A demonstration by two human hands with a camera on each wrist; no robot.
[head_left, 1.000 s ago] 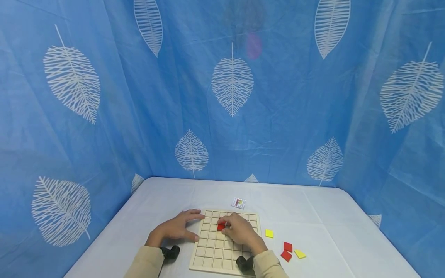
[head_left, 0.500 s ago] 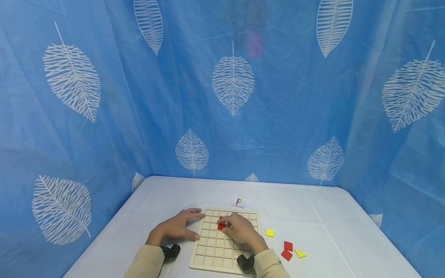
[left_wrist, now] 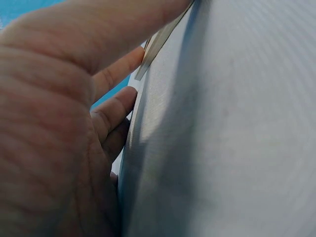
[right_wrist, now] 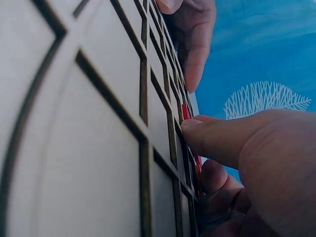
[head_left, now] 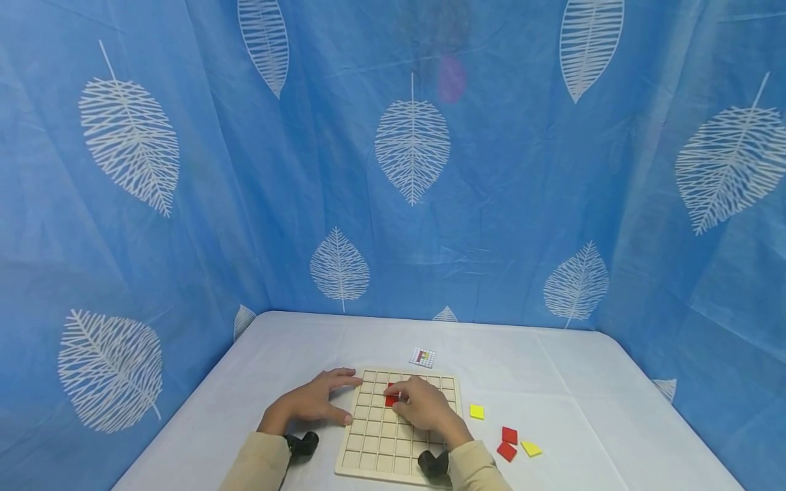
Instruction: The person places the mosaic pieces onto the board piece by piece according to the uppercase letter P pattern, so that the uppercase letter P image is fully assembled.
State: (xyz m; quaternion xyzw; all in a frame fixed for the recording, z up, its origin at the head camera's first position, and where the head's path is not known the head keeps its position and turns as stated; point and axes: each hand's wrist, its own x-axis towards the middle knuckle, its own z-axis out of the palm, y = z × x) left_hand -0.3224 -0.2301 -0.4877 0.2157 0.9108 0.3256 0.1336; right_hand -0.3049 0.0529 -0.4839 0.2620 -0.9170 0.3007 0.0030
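Note:
A pale wooden grid board (head_left: 370,443) lies on the white table. My left hand (head_left: 310,401) rests along its left edge, thumb and fingers spread, and in the left wrist view fingertips meet the board's rim. My right hand (head_left: 424,407) reaches over the board's upper middle and pinches a flat red square tile (head_left: 391,401) between thumb and fingers. Another bit of red shows just behind the index finger. In the right wrist view the thumb (right_wrist: 195,129) sits right at a red tile edge (right_wrist: 185,111), low over the grid. The fingers hide the rest of the tile.
Right of the board lie a yellow square tile (head_left: 476,411), two red square tiles (head_left: 510,435) touching each other, and a yellow rounded-edge piece (head_left: 531,448). A small card with a coloured grid pattern (head_left: 422,357) lies beyond the board. Blue leaf-patterned curtains (head_left: 491,204) surround the table.
The right hand's fingers have shifted very slightly over the red tile, and a bit of red now shows behind them. The left hand has stayed at the board's edge.

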